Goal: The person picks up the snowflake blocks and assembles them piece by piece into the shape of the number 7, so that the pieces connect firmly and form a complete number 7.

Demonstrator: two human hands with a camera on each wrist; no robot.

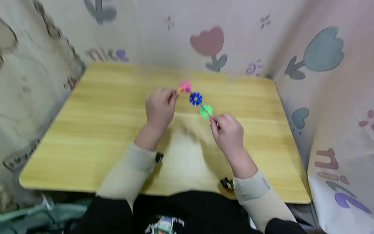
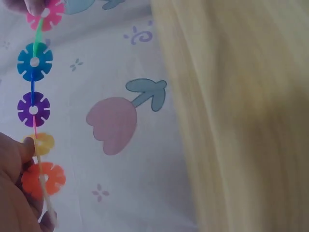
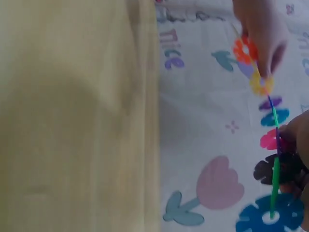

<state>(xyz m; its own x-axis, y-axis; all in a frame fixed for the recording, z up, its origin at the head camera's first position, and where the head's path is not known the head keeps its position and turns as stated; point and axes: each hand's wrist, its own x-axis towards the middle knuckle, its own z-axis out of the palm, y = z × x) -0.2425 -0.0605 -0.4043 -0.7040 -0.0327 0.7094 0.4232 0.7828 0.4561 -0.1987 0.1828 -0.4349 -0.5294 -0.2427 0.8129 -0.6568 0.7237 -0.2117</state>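
A chain of notched plastic discs (image 1: pixel 195 98) is held up over the table between both hands, slanting down to the right in the head view. My left hand (image 1: pixel 160 105) pinches it at a yellow disc (image 2: pixel 46 143), with an orange disc (image 2: pixel 55 179) beside the fingers. My right hand (image 1: pixel 229 131) pinches it near a pink disc (image 2: pixel 53 14). Between the hands, a purple disc (image 2: pixel 41 108) and a turquoise disc (image 2: pixel 46 60) show in the left wrist view. Past the right fingers, a dark disc (image 3: pixel 263 171) and a blue disc (image 3: pixel 251 220) continue the chain.
The light wooden table (image 1: pixel 87 130) lies under both hands. A printed cloth (image 1: pixel 146 42) with flowers hangs behind it and along its sides. Small black devices (image 1: pixel 226 183) sit by the wrists.
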